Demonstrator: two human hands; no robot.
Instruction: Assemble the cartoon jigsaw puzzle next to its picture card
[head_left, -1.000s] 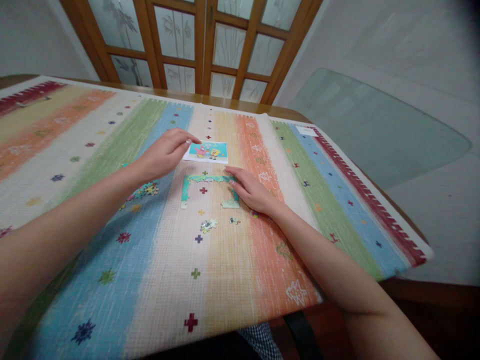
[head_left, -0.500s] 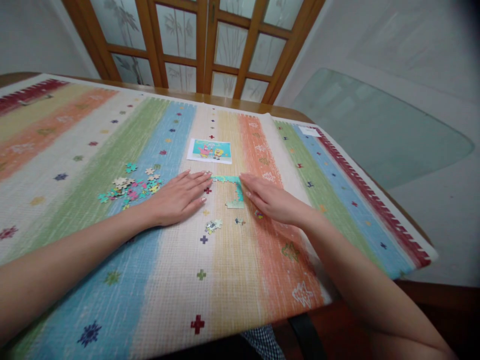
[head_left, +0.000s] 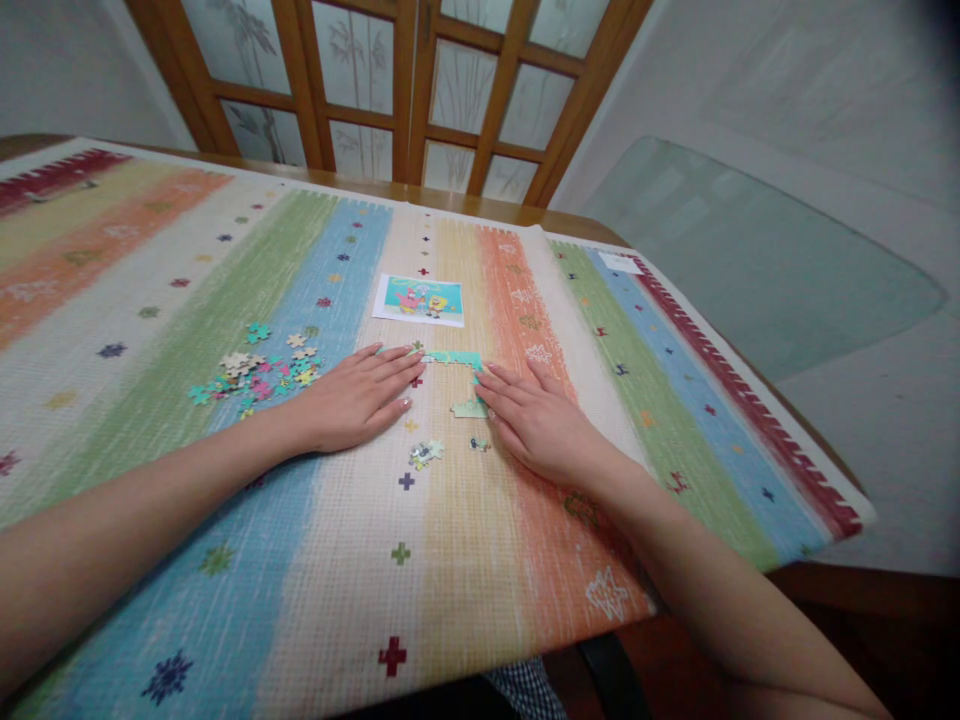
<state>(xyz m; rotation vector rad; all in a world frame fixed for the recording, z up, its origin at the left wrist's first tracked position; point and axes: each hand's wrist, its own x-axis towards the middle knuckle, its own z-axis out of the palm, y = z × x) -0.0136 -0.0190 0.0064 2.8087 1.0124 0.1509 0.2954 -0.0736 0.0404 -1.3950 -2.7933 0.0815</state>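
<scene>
A strip of joined jigsaw pieces (head_left: 454,357), teal on top, runs between my hands and turns down on the right to a pale green piece (head_left: 469,410). My left hand (head_left: 367,395) lies flat with fingers stretched over the strip's left end, hiding part of it. My right hand (head_left: 534,415) rests palm down, fingers spread, its fingertips on the right side of the joined pieces and covering some of them. Just below sit a small cluster of loose pieces (head_left: 426,455) and a dark-and-white piece (head_left: 479,444).
A heap of loose jigsaw pieces (head_left: 259,372) lies left of my left hand. Beyond the strip is a cartoon picture card (head_left: 421,301). A striped tablecloth (head_left: 360,560) covers the table, and a white paper (head_left: 619,263) lies near the far right edge.
My right hand has turned flatter and shifted slightly down, its fingers spreading over the right side of the joined pieces. My left hand stays nearly in place.
</scene>
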